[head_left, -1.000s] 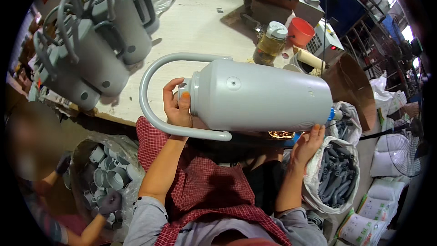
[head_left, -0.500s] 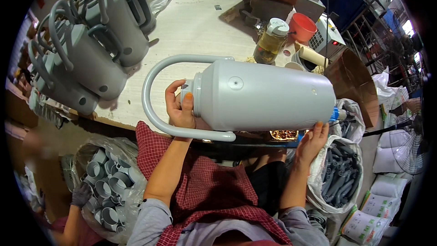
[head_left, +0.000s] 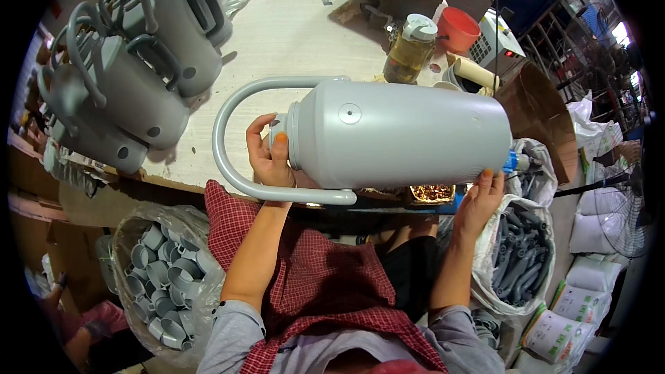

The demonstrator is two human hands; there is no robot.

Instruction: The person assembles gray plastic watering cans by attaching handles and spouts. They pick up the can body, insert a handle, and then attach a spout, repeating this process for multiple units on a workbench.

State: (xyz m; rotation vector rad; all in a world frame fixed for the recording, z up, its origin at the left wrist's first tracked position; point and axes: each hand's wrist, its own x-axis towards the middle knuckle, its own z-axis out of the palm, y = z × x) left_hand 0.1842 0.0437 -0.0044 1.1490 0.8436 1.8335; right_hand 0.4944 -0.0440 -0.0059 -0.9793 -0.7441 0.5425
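Note:
A large grey thermos flask (head_left: pixel 415 135) lies sideways in front of me, its neck to the left and its base to the right. Its curved carrying handle (head_left: pixel 223 131) loops out past the neck. My left hand (head_left: pixel 273 163) reaches up through that loop, fingers and thumb closed round the neck. At the lower edge of the base, my right hand (head_left: pixel 479 202) holds the flask with its fingertips; part of the fingers is hidden behind it. Just beyond the base shows a blue and silver fitting (head_left: pixel 514 161), partly covered.
Several similar grey flasks (head_left: pixel 149 97) stand on the table (head_left: pixel 291 28) at left. A lidded jar (head_left: pixel 412 48) and red bowl (head_left: pixel 458 29) sit behind. Below are a bag of grey rings (head_left: pixel 166 284), a sack of grey handles (head_left: pixel 519 256) and a tray of small coppery parts (head_left: pixel 433 192). Someone works at lower left.
The flask and both hands appear slightly higher in the picture, with the flask's angle slightly changed. My grip is the same. At lower left, the other person's gloved hand has drawn away from the bag of rings.

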